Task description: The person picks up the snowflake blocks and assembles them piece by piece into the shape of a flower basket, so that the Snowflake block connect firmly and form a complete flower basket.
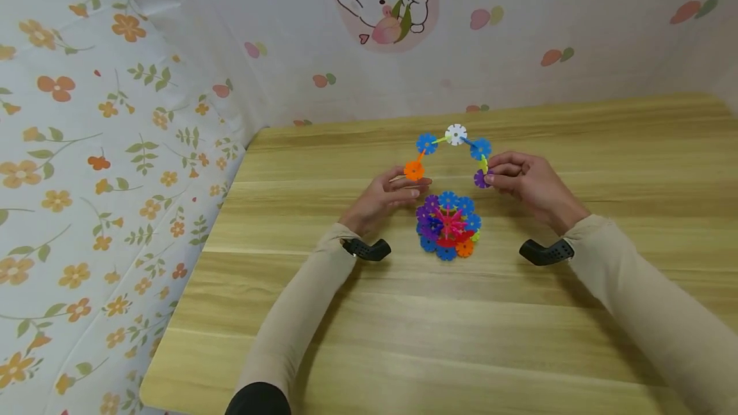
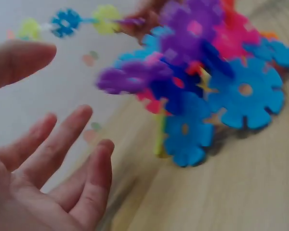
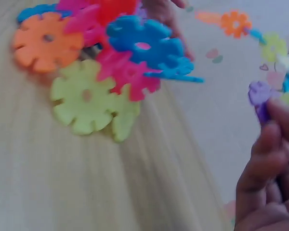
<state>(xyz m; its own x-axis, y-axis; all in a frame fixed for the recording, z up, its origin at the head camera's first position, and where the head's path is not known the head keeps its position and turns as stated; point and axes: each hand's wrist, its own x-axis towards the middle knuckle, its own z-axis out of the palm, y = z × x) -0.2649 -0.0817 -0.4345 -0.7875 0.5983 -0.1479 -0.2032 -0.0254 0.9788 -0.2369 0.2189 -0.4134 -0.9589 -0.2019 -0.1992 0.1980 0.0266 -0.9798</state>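
Observation:
A chain of linked flower-shaped plastic discs [image 1: 455,134] arches up in the head view, with white, blue, yellow-green, orange and purple pieces. My right hand [image 1: 533,187] pinches the purple disc [image 3: 260,94] at its right end between thumb and fingertips. At the other end is an orange disc [image 1: 414,170], overlapped with the fingers of my left hand [image 1: 380,197] in the head view. The left fingers [image 2: 98,168] are spread and relaxed. Between and in front of both hands, a round cluster of joined flower discs [image 1: 448,226], blue, purple, pink, red and orange, sits on the table.
The wood-grain table [image 1: 392,338] extends on all sides of the cluster. A white patterned cloth [image 1: 519,50] hangs behind its far edge, and a floral cloth [image 1: 104,178] hangs along the left. Each wrist wears a black camera mount [image 1: 544,252].

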